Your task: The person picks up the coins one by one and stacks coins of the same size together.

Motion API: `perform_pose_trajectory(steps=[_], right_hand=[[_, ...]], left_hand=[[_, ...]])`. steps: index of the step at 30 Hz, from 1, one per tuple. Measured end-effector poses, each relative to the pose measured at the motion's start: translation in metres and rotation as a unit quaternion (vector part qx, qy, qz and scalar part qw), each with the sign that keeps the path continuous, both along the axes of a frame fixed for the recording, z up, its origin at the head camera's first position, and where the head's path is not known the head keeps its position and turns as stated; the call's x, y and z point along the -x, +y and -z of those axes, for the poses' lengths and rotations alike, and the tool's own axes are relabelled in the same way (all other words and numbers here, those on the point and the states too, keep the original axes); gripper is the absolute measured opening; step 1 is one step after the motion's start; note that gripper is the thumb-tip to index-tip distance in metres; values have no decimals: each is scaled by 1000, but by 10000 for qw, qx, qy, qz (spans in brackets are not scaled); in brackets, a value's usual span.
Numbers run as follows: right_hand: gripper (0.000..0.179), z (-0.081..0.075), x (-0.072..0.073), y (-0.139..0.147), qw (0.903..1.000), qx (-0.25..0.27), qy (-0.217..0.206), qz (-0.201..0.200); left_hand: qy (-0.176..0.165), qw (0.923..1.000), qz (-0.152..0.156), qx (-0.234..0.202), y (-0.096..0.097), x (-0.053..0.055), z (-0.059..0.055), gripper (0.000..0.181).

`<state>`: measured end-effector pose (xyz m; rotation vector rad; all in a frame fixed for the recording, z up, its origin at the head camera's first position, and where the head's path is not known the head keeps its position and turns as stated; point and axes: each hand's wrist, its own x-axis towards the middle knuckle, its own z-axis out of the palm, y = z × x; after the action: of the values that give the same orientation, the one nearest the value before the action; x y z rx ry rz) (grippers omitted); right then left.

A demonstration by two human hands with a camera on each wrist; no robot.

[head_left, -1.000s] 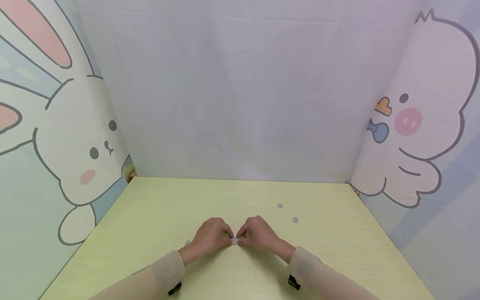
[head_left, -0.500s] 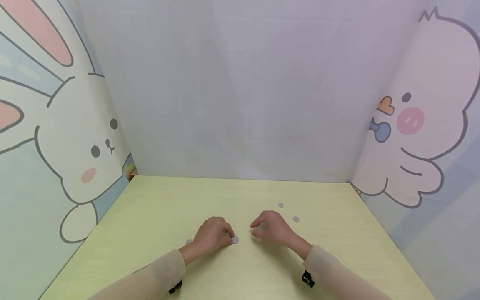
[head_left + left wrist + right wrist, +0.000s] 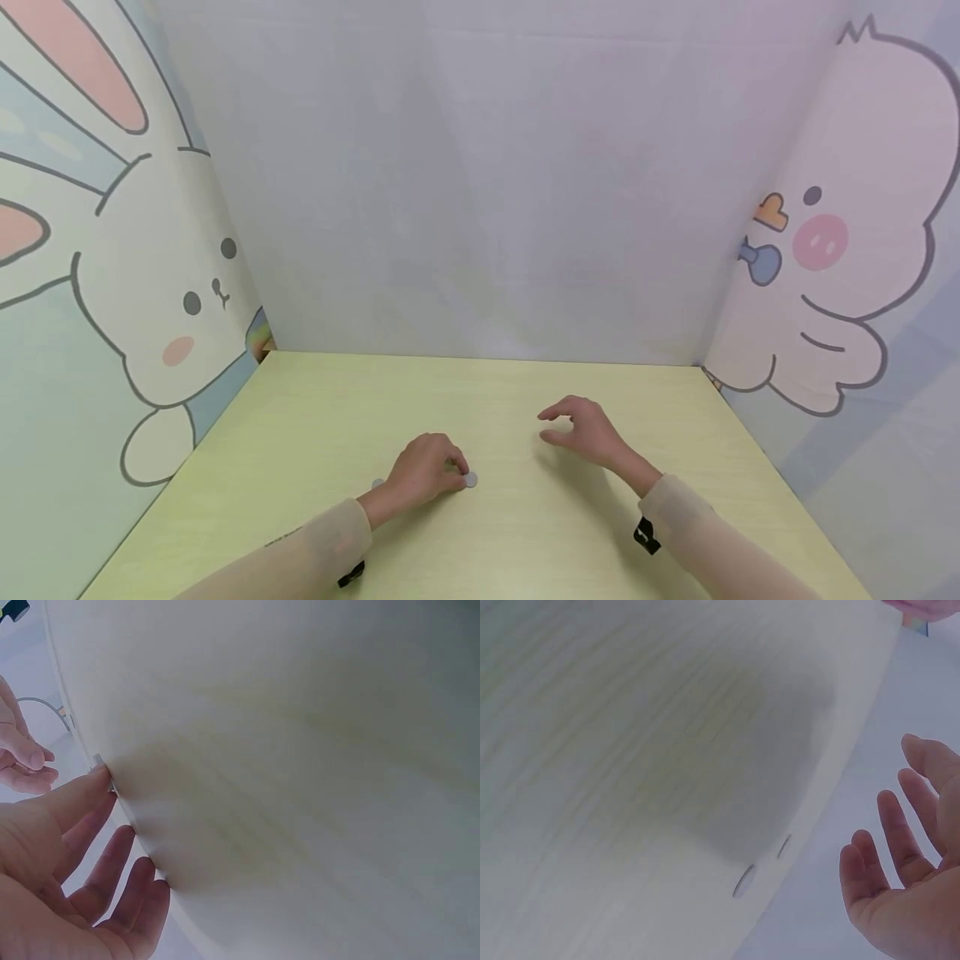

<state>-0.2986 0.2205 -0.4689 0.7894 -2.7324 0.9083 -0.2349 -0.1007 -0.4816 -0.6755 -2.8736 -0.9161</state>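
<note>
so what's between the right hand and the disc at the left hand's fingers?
Just bare tabletop: in the head view, no object shows between the right hand and the disc touched by the left hand.

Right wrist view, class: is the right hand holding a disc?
No, the right hand is empty, and both discs in view lie on the table.

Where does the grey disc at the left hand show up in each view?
Head: lower centre, the grey disc at the left hand.
Left wrist: left side, a thin edge of the grey disc by the thumb.
Right wrist: not visible; the two loose discs are others.
Shared landmark: the left hand, cut off top right in right wrist.
</note>
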Motion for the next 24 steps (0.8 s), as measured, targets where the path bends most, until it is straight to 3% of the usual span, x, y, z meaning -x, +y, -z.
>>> perform_pose_trajectory(steps=[10,24], right_hand=[[34,10,22,26,9986,-40,304,426],[38,24,43,41,9970,-196,-68,739]], left_hand=[[-93,10000,-6,-6,1,-1,-1,9],[16,10000,-16,50,1,-1,-1,10]])
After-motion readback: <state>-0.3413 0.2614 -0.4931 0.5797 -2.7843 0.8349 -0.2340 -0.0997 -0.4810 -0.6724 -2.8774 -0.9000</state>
